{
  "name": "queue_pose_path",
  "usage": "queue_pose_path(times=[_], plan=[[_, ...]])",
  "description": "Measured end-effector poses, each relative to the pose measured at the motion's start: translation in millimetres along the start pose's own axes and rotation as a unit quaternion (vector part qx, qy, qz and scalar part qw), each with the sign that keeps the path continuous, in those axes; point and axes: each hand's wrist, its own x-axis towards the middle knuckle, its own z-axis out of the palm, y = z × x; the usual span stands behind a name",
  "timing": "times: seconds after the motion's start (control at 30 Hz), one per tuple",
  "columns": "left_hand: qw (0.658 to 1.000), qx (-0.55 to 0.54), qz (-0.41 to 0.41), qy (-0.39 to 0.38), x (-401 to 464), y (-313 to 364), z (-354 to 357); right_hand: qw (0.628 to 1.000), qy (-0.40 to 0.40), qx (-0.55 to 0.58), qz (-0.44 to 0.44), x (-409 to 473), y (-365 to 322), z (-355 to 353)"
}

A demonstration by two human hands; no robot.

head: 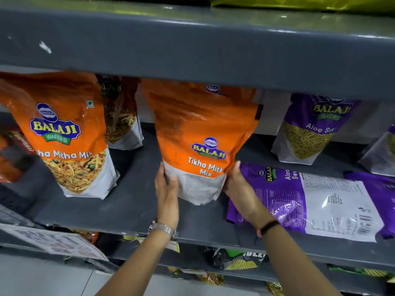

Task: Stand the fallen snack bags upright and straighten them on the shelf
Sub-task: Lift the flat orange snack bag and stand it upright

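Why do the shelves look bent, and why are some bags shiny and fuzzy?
Head view: the wide lens bows the upper shelf. Glare whitens the flat purple bag and the orange bag gripped by the left hand and right hand. That orange bag looks smeared near its top; the far-left packets are too blurred to read.

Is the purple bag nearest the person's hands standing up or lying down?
Lying down. The purple Aloo Sev bag rests flat on the shelf, back panel and barcode facing up.
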Motion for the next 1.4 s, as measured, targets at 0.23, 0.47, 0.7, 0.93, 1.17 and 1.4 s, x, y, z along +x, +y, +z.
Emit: queue_pose_path(times=[0.23, 0.47, 0.7, 0.93, 1.17, 1.4], plan=[[0.999, -0.043, -0.014, 0.018, -11.2, -11.3, 2.3, 0.998, 0.033, 0.044, -0.031, 3.5, -4.3, 8.7], [0.989, -0.056, -0.123, -0.058, 5.8, 8.6, -6.3, 0.994, -0.023, 0.043, -0.093, -16.4, 18.4, 34.8], [1.000, -0.014, 0.019, -0.010, -34.1, 1.4, 7.8, 0.993, 0.037, 0.048, -0.100, 23.1, -12.9, 16.8], [0.998, 0.024, 0.023, -0.049, 11.2, -3.2, -36.6, 0.983, 0.080, 0.059, -0.152, 0.9, 11.0, 14.4], [0.987, 0.104, -0.029, -0.117, 13.2, -26.2, -46.0, 0.983, 0.056, -0.079, -0.155, 10.6, 23.6, 13.3], [0.984, 0.119, -0.026, -0.130, 16.0, -26.4, -44.9, 0.978, 0.104, -0.073, -0.166, 8.2, 28.5, 19.6]])
